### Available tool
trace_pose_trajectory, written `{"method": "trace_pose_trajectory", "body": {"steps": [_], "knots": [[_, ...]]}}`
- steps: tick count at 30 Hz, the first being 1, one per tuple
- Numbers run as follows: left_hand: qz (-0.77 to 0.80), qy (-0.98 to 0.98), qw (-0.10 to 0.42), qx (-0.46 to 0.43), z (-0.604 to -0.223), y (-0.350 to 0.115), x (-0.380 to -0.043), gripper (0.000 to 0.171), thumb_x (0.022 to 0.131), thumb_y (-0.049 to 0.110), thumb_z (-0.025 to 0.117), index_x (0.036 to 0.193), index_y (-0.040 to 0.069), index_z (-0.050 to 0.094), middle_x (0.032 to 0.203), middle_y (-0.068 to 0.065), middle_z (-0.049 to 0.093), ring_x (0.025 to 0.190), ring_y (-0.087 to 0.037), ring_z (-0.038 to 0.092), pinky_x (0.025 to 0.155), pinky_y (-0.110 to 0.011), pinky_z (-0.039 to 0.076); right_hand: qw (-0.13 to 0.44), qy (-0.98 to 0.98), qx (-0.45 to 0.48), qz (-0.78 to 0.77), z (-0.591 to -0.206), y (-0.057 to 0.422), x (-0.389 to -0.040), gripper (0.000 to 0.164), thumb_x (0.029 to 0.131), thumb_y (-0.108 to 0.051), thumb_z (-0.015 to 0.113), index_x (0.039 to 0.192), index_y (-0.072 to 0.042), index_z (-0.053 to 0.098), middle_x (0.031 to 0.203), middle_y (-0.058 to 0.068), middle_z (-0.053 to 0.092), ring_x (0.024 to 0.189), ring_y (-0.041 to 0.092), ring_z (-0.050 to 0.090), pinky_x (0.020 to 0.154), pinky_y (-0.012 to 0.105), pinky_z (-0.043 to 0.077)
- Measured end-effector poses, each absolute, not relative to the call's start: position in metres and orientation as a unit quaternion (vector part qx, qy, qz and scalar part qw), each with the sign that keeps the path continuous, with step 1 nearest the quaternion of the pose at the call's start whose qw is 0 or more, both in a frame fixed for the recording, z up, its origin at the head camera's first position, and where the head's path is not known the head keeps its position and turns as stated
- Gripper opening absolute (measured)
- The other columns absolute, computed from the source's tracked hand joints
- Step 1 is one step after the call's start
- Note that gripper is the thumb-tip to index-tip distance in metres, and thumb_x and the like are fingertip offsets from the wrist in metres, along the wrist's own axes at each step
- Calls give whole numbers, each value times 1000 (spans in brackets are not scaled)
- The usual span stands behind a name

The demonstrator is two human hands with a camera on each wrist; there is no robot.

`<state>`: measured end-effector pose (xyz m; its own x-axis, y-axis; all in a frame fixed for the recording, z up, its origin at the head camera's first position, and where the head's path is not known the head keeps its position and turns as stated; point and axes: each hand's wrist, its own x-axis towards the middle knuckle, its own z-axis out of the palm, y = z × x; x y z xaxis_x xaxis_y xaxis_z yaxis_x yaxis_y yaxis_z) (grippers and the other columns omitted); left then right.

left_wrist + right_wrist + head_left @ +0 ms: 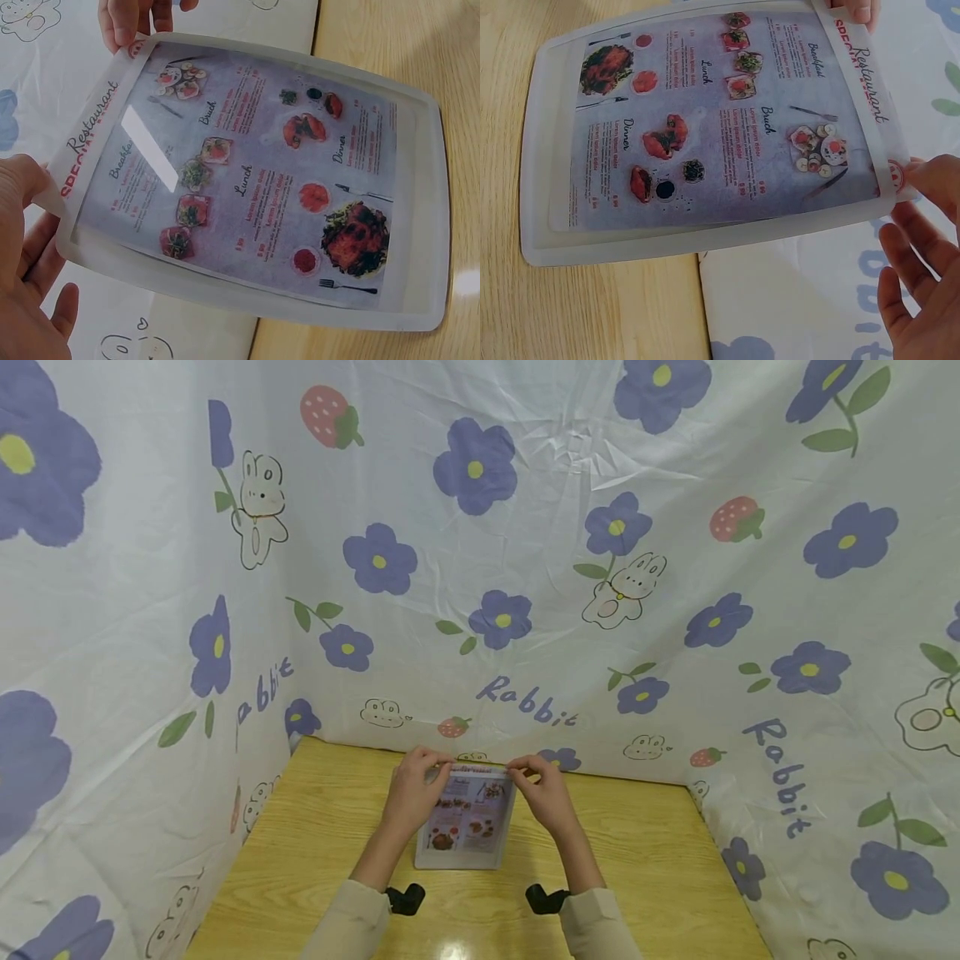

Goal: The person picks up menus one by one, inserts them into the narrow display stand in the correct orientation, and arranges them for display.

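A printed restaurant menu sheet (468,814) sits mostly inside a clear sleeve with a frosted white border (424,225). Its top strip, lettered "Restaurant" in the left wrist view, sticks out past the sleeve's edge. My left hand (414,789) pinches the upper left corner of the sheet between thumb and fingers. At the opposite upper corner, my right hand (930,255) pinches the sheet beside a small red round mark. The sleeve slants, its bottom edge near the tabletop and its top towards the back wall.
Below lies a wood-grain table (315,843). White cloth (525,568) printed with purple flowers, rabbits and strawberries walls off the back and both sides, close behind the hands. Black wrist mounts (406,899) project inward from both beige sleeves.
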<state>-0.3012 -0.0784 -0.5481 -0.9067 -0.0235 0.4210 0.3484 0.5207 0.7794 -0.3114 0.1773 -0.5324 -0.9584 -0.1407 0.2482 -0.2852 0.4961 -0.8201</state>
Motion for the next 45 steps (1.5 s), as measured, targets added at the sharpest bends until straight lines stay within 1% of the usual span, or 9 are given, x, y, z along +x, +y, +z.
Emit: {"method": "trace_pose_trajectory", "body": {"steps": [8, 14, 23, 29, 32, 35, 39, 43, 45], "knots": [[-487, -847, 193, -91, -554, -82, -300, 15, 102, 22, 77, 114, 21, 86, 113, -1, 69, 110, -25, 63, 101, -54, 45, 82, -859, 130, 488, -535, 178, -311, 13, 106, -23, 71, 113, -19, 81, 117, 4, 73, 103, 22, 64, 82, 36, 54], [-481, -852, 183, -96, -559, -85, -300, 18, 103, 24, 76, 118, 20, 85, 118, -1, 69, 114, -25, 62, 103, -54, 45, 87, -861, 137, 483, -538, 179, -311, 14, 106, -23, 71, 113, -22, 83, 117, 3, 74, 104, 23, 65, 82, 37, 55], [-481, -852, 180, -98, -564, -88, -299, 20, 103, 24, 76, 122, 21, 83, 125, -2, 70, 117, -24, 63, 92, -46, 53, 90, -849, 146, 499, -544, 180, -309, 17, 104, -22, 73, 116, -19, 85, 119, 5, 76, 113, 28, 70, 87, 34, 57], [-468, -860, 178, -99, -564, -89, -298, 22, 104, 25, 75, 123, 21, 83, 132, -6, 70, 121, -28, 63, 90, -47, 55, 82, -845, 149, 506, -545, 180, -308, 20, 105, -21, 72, 121, -19, 84, 122, 4, 77, 117, 27, 70, 88, 31, 57], [-465, -862, 175, -101, -562, -91, -296, 22, 104, 25, 75, 124, 21, 83, 135, -9, 69, 121, -29, 63, 89, -48, 55, 81, -842, 151, 512, -546, 180, -307, 22, 105, -21, 71, 124, -19, 82, 126, 6, 76, 120, 30, 70, 89, 36, 59], [-460, -866, 170, -100, -560, -92, -295, 22, 105, 26, 74, 125, 21, 82, 138, -10, 69, 123, -29, 63, 89, -49, 56, 79, -842, 148, 512, -548, 179, -305, 24, 107, -22, 70, 128, -21, 81, 133, 8, 75, 131, 35, 66, 96, 49, 60], [-448, -874, 159, -99, -559, -94, -294, 25, 106, 27, 72, 129, 22, 80, 141, -9, 68, 128, -30, 63, 94, -52, 56, 73, -844, 147, 510, -549, 179, -302, 27, 108, -24, 67, 133, -22, 78, 142, 14, 71, 145, 41, 56, 106, 65, 53], [-439, -881, 144, -104, -558, -95, -295, 32, 107, 30, 71, 137, 21, 75, 146, -7, 65, 134, -32, 60, 98, -54, 56, 67, -849, 149, 503, -547, 180, -302, 29, 110, -27, 65, 136, -22, 76, 146, 14, 69, 145, 39, 57, 106, 64, 53], [-440, -881, 135, -108, -559, -95, -296, 36, 107, 31, 70, 142, 20, 72, 149, -8, 63, 137, -32, 58, 100, -56, 56, 63, -852, 147, 498, -546, 181, -302, 30, 110, -28, 64, 138, -21, 75, 147, 13, 68, 143, 38, 58, 97, 58, 57]]}}
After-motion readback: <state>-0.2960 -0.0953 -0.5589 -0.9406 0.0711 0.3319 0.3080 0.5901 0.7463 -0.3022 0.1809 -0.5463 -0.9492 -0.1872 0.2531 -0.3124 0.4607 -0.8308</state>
